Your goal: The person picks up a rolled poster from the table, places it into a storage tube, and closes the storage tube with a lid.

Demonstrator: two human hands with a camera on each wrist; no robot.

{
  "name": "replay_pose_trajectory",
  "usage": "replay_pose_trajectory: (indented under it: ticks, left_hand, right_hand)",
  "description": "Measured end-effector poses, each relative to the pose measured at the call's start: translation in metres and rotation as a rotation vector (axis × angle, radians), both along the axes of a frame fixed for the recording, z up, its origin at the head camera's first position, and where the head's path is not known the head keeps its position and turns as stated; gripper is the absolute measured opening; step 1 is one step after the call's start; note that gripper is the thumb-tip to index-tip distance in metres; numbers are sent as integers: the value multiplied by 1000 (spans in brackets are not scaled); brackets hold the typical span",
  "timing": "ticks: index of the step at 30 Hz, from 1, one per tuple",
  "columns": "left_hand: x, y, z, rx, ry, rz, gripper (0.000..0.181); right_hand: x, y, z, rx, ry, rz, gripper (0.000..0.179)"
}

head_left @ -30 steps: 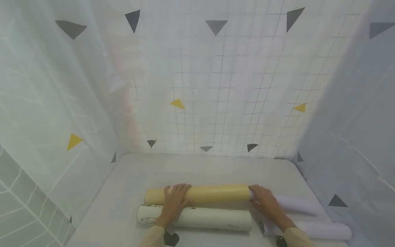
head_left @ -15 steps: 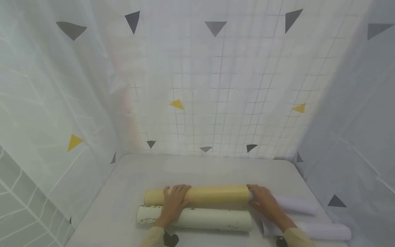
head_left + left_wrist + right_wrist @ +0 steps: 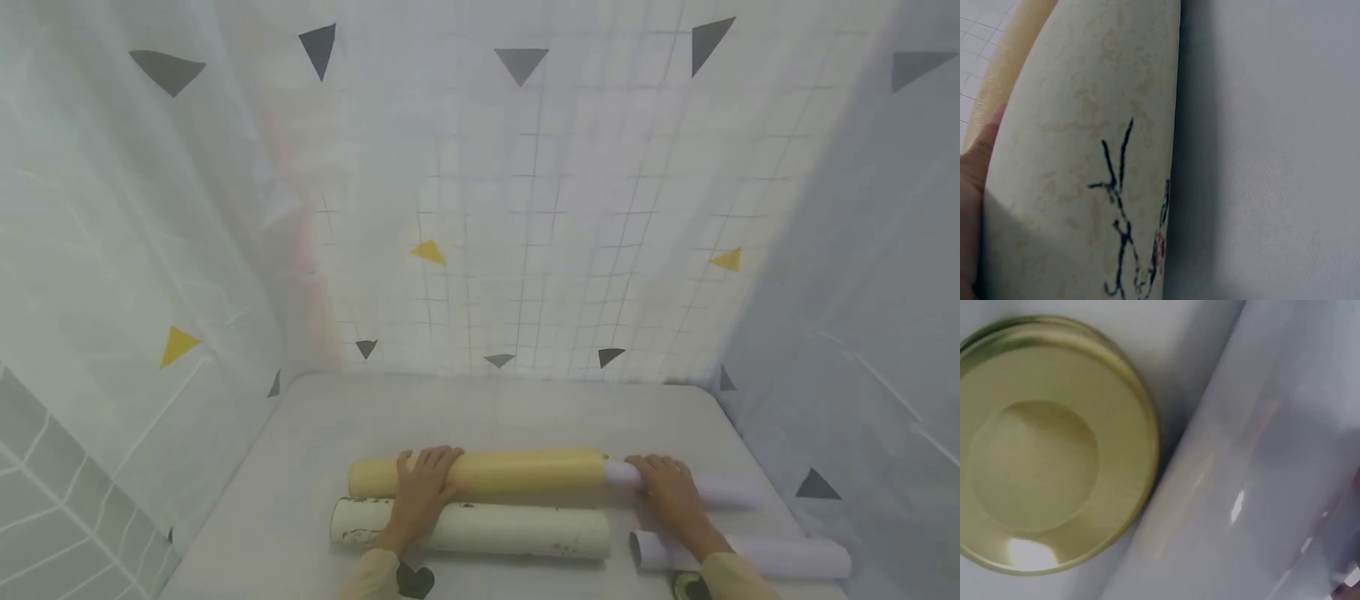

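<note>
Head view: a yellow tube [image 3: 532, 472] lies crosswise on a pale tabletop [image 3: 495, 408]. The left hand [image 3: 422, 500] holds it left of its middle, fingers bent over the top and thumb apart on the near side, so the grasp is only as narrow as the tube allows. Just beyond the yellow tube's right end, the right hand [image 3: 667, 492] is bent over a narrow white roll [image 3: 621, 475] and grips it from above. That roll meets the yellow tube's right end; how far it runs inside is hidden. On the yellow tube's near side, just beside it, a cream printed tube [image 3: 525, 531] lies almost parallel, with the left forearm crossing above. Nearer than the yellow tube and to the right of it is a second white roll [image 3: 795, 557]. Behind the yellow tube hangs a pale sheet [image 3: 480, 167] with grid lines and triangles.

Left wrist view: the cream printed tube fills the middle, marked with a black branch and a little red. The yellow tube shows past its left edge, part of the hand touching it.

Right wrist view: a round gold disc lies flat, right of the yellow tube, just beside a glossy white roll; the hand's hold cannot be told here.
</note>
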State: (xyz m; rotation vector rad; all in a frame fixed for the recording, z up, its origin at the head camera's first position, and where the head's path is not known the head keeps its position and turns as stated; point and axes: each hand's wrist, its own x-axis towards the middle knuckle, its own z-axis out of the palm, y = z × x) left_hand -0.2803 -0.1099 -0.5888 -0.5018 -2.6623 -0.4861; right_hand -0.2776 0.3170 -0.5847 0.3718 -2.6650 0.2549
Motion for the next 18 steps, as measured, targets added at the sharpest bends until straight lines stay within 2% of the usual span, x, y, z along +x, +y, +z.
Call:
replay_pose_trajectory:
  ticks: [6, 11, 18]
  left_hand:
    - [-1, -2, -5, 16, 44, -18, 59]
    - [1, -2, -5, 25, 57, -22, 59]
    - [0, 0, -1, 27, -5, -9, 59]
  right_hand:
    - [3, -15, 9, -43, -11, 18, 49]
    - [0, -28, 11, -33, -12, 33, 53]
    - [-6, -38, 12, -7, -43, 42, 58]
